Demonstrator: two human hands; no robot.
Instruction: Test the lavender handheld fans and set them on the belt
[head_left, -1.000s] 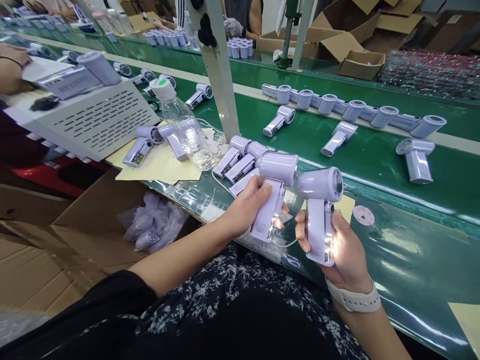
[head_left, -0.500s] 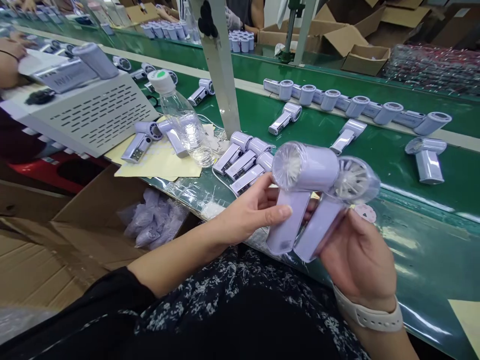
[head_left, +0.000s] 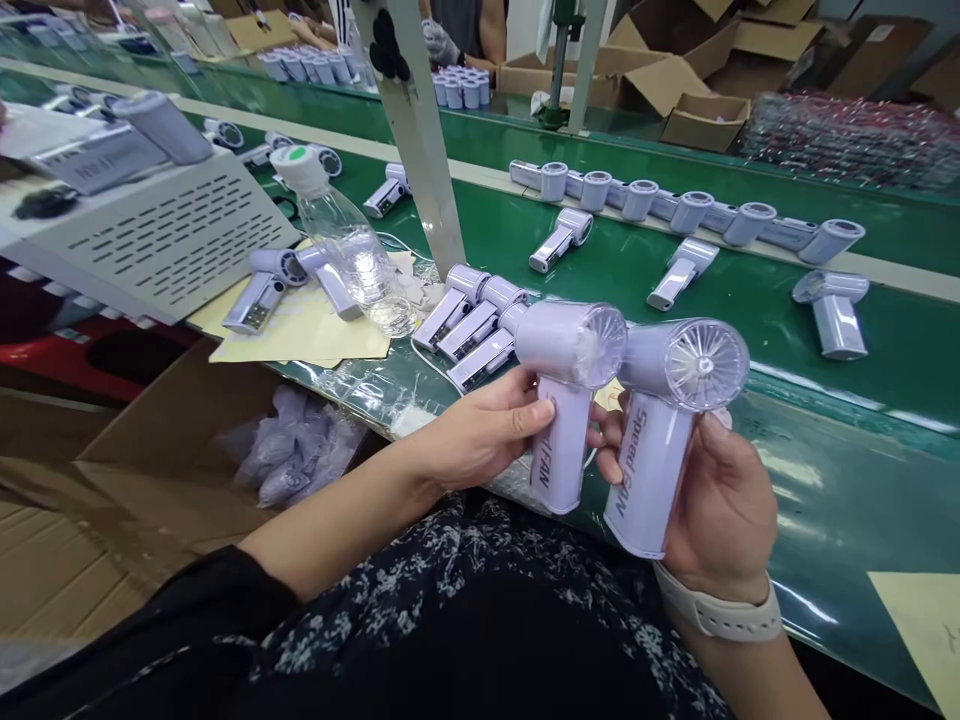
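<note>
1. Change: both fans are now turned, "Speed FAN" print and round grilles facing the camera; my read: print and grilles can be looked over side by side
2. Left hand (head_left: 487,425): fingers closed on the handle of left fan (head_left: 562,340), thumb over part of the print
3. Right hand (head_left: 724,500): fingers wrapped round the handle of right fan (head_left: 649,470)
4. Both fans are up over the desk (head_left: 832,500), right of the bottle (head_left: 341,240) and nearer the body, heads up, handles down. Heads overlap in view, can't tell if they touch
5. Desk fans (head_left: 476,325): three lying together just right of the bottle, behind left hand
6. Paper (head_left: 300,342): just left of the bottle, two more fans on it
7. Belt (head_left: 480,215): beyond the bottle, loose fans plus a row (head_left: 690,212) to the right
8. Box (head_left: 172,400): below and left of the bottle, bagged items (head_left: 289,450) inside
</note>
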